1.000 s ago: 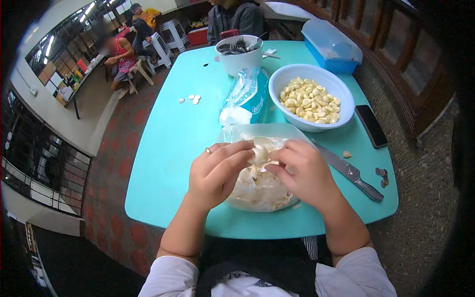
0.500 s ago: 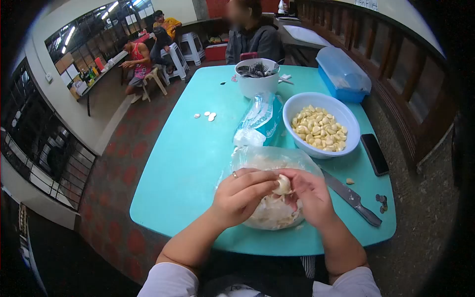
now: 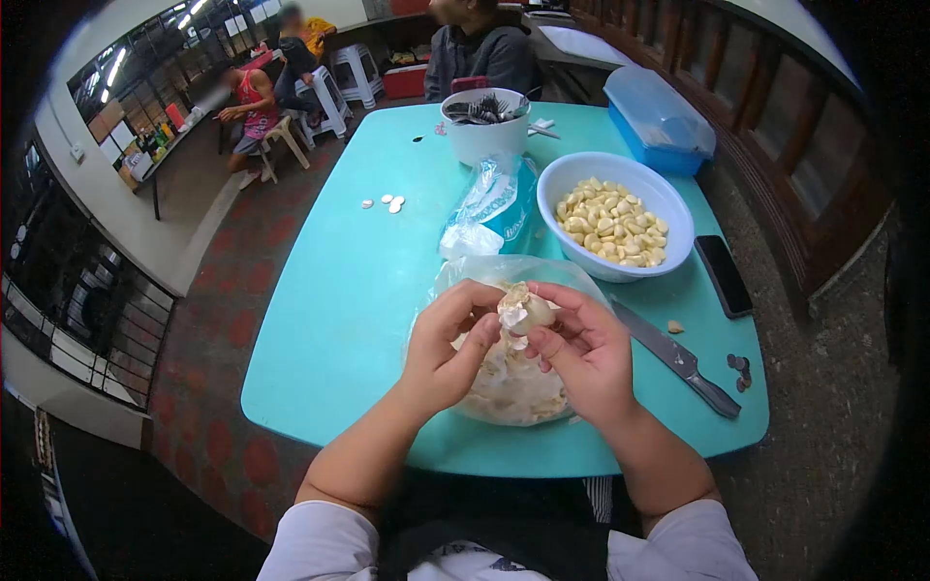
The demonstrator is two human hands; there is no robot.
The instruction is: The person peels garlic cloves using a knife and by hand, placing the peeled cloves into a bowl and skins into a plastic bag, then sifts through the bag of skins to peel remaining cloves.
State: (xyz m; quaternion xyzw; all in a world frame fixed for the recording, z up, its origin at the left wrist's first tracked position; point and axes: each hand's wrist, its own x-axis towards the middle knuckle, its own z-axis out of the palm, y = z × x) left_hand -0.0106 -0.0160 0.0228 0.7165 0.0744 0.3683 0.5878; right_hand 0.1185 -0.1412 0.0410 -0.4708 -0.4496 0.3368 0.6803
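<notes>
A piece of garlic point(image 3: 531, 312) with loose papery skin is held up between my two hands, above a clear plastic bag point(image 3: 489, 392) with garlic skins in it. My right hand point(image 3: 589, 353) pinches the garlic between thumb and fingers. From the other side, my left hand point(image 3: 450, 344) grips the flaky skin with its fingers and thumb. Beyond the bag stands a pale blue bowl point(image 3: 549, 228) of peeled garlic cloves point(image 3: 612, 223). A knife point(image 3: 678, 358) lies on the table to the right of my right hand.
On the turquoise table point(image 3: 320, 320) are a teal plastic packet point(image 3: 494, 203), a white tub point(image 3: 481, 145) of forks, a blue lidded box point(image 3: 659, 121), a black phone point(image 3: 724, 276), dark coins point(image 3: 740, 371) and pale coins point(image 3: 394, 203). A person point(image 3: 484, 58) sits at the far side.
The garlic has turned in my hands, and a flap of skin now shows on it. My left hand has opened away from over it. The view has shifted slightly.
</notes>
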